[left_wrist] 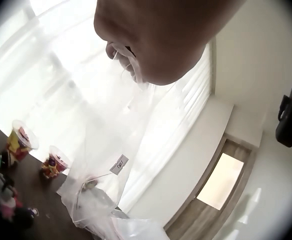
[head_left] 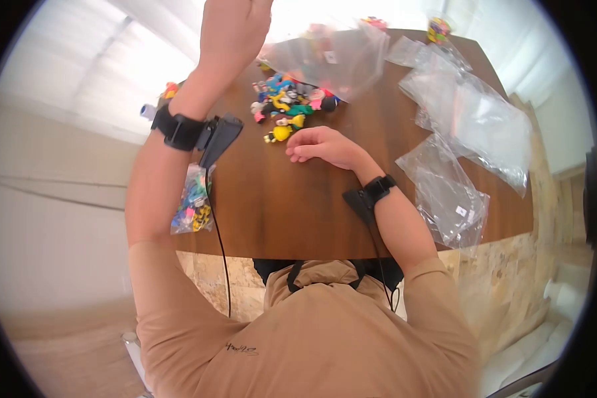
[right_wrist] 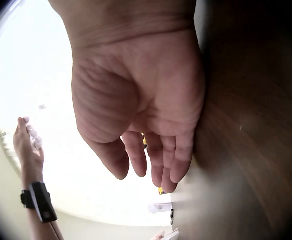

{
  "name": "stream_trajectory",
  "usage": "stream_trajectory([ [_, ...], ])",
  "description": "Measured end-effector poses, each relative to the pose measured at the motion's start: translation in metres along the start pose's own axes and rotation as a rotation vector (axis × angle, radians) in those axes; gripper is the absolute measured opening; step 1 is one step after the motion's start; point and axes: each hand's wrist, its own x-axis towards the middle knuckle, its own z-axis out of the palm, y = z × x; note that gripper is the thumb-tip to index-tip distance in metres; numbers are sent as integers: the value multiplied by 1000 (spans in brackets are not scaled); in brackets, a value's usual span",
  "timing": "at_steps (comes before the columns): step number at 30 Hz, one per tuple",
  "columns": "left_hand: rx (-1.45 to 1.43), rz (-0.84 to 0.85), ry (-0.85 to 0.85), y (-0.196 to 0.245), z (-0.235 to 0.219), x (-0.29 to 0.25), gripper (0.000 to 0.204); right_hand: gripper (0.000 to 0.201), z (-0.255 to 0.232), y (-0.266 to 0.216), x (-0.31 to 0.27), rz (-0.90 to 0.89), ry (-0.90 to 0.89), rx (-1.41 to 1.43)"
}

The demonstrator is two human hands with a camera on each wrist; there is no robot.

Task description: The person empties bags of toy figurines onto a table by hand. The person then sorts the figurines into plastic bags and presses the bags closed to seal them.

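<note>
My left hand (head_left: 235, 36) is raised high over the far side of the table. It grips the top of a clear plastic bag (left_wrist: 111, 125), which hangs down with a small white label on it. Below the bag lies a pile of small colourful toy figures (head_left: 286, 96). Close to the near edge of that pile, my right hand (head_left: 328, 147) rests low at the tabletop, fingers loosely bent and holding nothing. A yellow figure (head_left: 282, 134) lies just beyond its fingertips.
Several flat clear bags (head_left: 471, 119) cover the right side of the wooden table (head_left: 278, 212). A filled bag of small figures (head_left: 196, 205) sits at the left edge. Clear cups with colourful contents (left_wrist: 21, 140) stand at the far edge, before a bright curtain.
</note>
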Motion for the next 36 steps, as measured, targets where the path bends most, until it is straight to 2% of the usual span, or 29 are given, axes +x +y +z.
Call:
stream_trajectory([
  [1, -157, -300, -157, 10, 5, 0, 27, 21, -1, 0, 0, -1, -26, -44],
  [2, -192, -289, -181, 10, 19, -7, 27, 24, 1, -2, -1, -10, -21, -56],
  [4, -529, -281, -281, 7, 60, -27, 26, 30, 1, 2, 0, -59, -13, -47],
  [5, -574, -267, -316, 23, 76, -37, 26, 31, 1, 2, -2, -57, 6, -85],
  [7, -621, -459, -448, 65, 101, -64, 28, 31, -3, 11, 0, -55, 57, -122],
  [9, -794, -565, -532, 78, 144, -93, 32, 34, -14, 42, 8, -269, 34, 9],
  [10, -805, -559, -546, 85, 158, -104, 32, 34, -13, 35, 5, -271, 52, 9],
  [12, -786, -510, -693, 93, 175, -123, 26, 36, -2, 0, -6, -114, 30, -109],
  [13, -791, -510, -697, 88, 182, -130, 26, 37, 2, -8, -7, -32, 12, -167],
  [15, -581, -413, -883, 80, 190, -133, 29, 35, -9, 12, 4, -54, -18, -164],
  [16, -580, -417, -881, 77, 190, -134, 29, 33, -15, 24, 9, -146, -37, -132],
  [17, -455, -237, -782, 75, 185, -132, 32, 32, -15, 30, 14, -237, -67, -99],
  [18, -314, -69, -674, 71, 173, -127, 36, 32, -13, 29, 14, -235, -100, -95],
  [21, -253, -152, -612, 60, 127, -105, 41, 31, -1, 19, 8, -191, 57, -131],
  [22, -290, -102, -549, 47, 110, -108, 40, 31, 4, 13, 4, -181, 66, -141],
  [24, -317, -216, -540, 32, 61, -117, 36, 31, 11, 2, -5, -152, 106, -158],
  [26, -168, -264, -464, 14, 12, -142, 35, 31, 9, -4, -11, -116, 228, -201],
  [27, -103, -256, -435, 6, -8, -155, 34, 31, 4, -3, -6, -107, 167, -203],
  [28, 20, -336, -432, -8, -26, -171, 33, 29, -3, -1, -3, -48, 65, -108],
  [29, 169, -344, -350, -22, -48, -188, 33, 27, -6, 0, 0, 13, -24, -17],
  [31, 384, -389, -234, -55, -91, -220, 32, 26, -6, 1, 0, 19, -23, -14],
  [32, 543, -318, -171, -70, -117, -234, 34, 25, -4, 0, 0, 21, -2, -14],
  [35, 698, -382, -60, -124, -184, -262, 40, 25, -4, 0, 0, 33, 23, -25],
  [36, 845, -484, -50, -144, -205, -270, 54, 25, -5, 1, 1, 29, 22, -39],
])
